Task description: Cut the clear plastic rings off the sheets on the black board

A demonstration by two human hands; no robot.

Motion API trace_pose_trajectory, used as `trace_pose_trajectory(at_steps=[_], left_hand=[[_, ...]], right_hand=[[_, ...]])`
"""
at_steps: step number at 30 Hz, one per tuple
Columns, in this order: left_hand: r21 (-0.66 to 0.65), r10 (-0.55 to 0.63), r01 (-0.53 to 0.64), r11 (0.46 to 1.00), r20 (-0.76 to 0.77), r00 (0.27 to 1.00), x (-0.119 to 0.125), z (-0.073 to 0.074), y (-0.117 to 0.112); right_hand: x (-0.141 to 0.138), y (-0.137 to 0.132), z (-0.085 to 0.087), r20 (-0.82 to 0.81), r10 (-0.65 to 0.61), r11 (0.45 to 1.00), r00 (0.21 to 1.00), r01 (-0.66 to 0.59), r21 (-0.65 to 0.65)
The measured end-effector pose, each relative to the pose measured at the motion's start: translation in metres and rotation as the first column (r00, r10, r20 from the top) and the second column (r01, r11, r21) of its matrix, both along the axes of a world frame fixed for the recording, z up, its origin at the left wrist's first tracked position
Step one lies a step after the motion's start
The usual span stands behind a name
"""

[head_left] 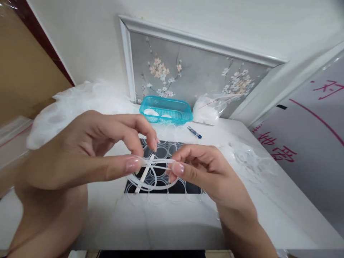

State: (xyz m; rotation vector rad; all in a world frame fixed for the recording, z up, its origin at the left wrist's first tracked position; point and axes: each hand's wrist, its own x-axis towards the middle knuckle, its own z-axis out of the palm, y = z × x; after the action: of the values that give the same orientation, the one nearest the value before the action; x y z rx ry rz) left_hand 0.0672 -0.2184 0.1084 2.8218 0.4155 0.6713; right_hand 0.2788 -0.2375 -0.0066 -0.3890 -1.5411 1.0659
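A few rings (161,186), thin, smooth and whitish, are hanging in mid-air over the table, slightly overlapping as narrow ovals. The left hand (107,154) is pinching their 9 o'clock end between thumb and a bent finger, its forefinger stretching clear above; the right hand (197,172) is pinching the 3 o'clock end between thumb and fingertips. A flat, pale strip (144,176) is slanting across the rings from 1 to 7 o'clock; whether it is being held I cannot tell. Beneath, a dark mat (192,188) is lying under clear circular outlines that are running past its near edge.

At 12 o'clock a glossy teal basket (176,120) with rounded corners is standing against a framed floral panel (188,68). A blue pen (194,132) is lying between 1 and 2, with a crinkled clear bag (208,113) bulging beyond. A filmy white heap (88,98) is spreading from 10 to 11, and loose hoops (245,157) are scattering at 3. The smooth white table (166,222) is offering bare room at 6 o'clock, between the forearms, up to its straight front edge.
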Motion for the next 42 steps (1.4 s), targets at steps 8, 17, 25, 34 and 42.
trace_pose_trajectory(at_steps=[8,17,25,34,42], left_hand=[[0.011,-0.002,0.003,1.000,-0.017,1.000,0.0006,0.0006,-0.0001],[-0.004,0.018,-0.018,1.000,-0.027,0.999,0.0009,0.0014,0.0001],[0.013,-0.002,0.002,1.000,-0.027,1.000,0.0017,0.0018,0.0003],[0.011,-0.009,0.009,1.000,-0.026,1.000,0.0021,0.0005,-0.0010],[-0.027,-0.006,0.004,1.000,-0.079,0.997,0.0062,-0.0012,-0.0034]], right_hand=[[0.0012,0.0029,-0.0012,-0.128,0.176,0.980,0.976,-0.186,-0.068],[0.0014,0.0041,-0.0007,-0.203,0.256,0.954,0.945,-0.280,-0.103],[0.0005,0.0032,0.0011,-0.179,0.215,0.971,0.960,-0.230,-0.067],[-0.0003,0.0024,0.0020,-0.108,0.224,0.968,0.969,-0.234,-0.089],[-0.0014,0.0032,0.0016,-0.070,0.226,0.967,0.972,-0.233,-0.102]])
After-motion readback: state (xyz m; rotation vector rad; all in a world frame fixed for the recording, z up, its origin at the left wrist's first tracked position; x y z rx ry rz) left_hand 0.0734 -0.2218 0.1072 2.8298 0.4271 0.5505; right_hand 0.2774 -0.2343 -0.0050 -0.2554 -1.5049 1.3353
